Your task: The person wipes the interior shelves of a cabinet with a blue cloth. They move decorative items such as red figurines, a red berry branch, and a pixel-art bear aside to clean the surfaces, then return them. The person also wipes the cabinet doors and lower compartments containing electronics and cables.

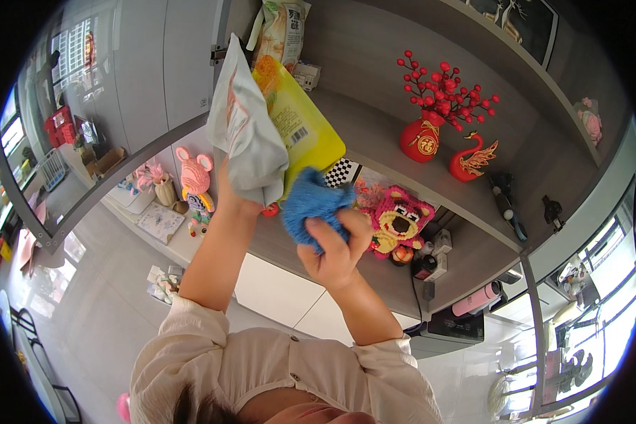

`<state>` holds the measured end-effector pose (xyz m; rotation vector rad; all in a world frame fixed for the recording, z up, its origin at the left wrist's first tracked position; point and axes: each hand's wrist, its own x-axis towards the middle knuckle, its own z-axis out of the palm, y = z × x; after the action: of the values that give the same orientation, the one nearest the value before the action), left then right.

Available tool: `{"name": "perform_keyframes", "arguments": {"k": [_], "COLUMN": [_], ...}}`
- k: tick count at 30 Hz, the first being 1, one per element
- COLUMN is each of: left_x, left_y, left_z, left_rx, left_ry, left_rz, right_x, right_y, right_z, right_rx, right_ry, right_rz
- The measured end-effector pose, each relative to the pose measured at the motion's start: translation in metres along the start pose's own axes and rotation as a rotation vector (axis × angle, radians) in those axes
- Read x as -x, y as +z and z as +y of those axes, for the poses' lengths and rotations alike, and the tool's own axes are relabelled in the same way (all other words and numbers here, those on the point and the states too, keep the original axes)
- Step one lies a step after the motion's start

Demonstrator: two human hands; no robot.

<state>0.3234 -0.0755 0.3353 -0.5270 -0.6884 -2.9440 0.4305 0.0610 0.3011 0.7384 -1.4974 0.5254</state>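
My left hand (237, 196) reaches up to a grey-white pouch (246, 131) and seems to grip it from behind; most of its fingers are hidden by the pouch. Pressed alongside is a yellow pouch (305, 127) with a barcode, tilted over the shelf edge; whether the same hand also holds it I cannot make out. A bunched blue cloth (311, 205) is in my right hand (338, 253), fingers curled around it, just below the yellow pouch's lower edge. Behind the pouches, a tall food packet (284, 32) stands on the shelf.
On the grey shelf (371, 120) stand a red vase with berry sprigs (422, 138) and a red swan figure (470, 159). A pink bear figure (399, 219) sits on the level below. An open cabinet door (141, 71) is at the left, near a pink figurine (194, 180).
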Motion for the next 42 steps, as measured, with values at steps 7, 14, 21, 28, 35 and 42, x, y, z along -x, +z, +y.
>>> {"name": "perform_keyframes", "arguments": {"k": [7, 14, 21, 28, 35, 42], "left_x": [0.024, 0.079, 0.085, 0.068, 0.067, 0.066], "left_y": [-0.084, -0.126, -0.164, -0.174, -0.179, -0.191], "left_z": [0.005, 0.019, 0.011, 0.006, 0.008, 0.019], "left_rx": [-0.068, -0.431, -0.391, -0.404, -0.386, -0.464], "left_ry": [0.169, 0.226, 0.129, 0.102, 0.050, 0.087], "left_rz": [0.210, 0.304, 0.230, 0.211, 0.203, 0.177], "right_x": [-0.016, -0.114, -0.117, -0.125, -0.123, -0.146], "right_y": [-0.007, -0.007, 0.074, 0.168, 0.168, 0.154], "right_z": [0.028, 0.090, 0.165, 0.240, 0.256, 0.274], "right_rx": [-0.279, 0.209, 0.180, 0.403, 0.261, 0.718], "right_ry": [0.222, 0.143, 0.441, 0.520, 0.592, 0.604], "right_rz": [-0.421, -0.226, -1.317, -1.521, -1.479, -1.759]}}
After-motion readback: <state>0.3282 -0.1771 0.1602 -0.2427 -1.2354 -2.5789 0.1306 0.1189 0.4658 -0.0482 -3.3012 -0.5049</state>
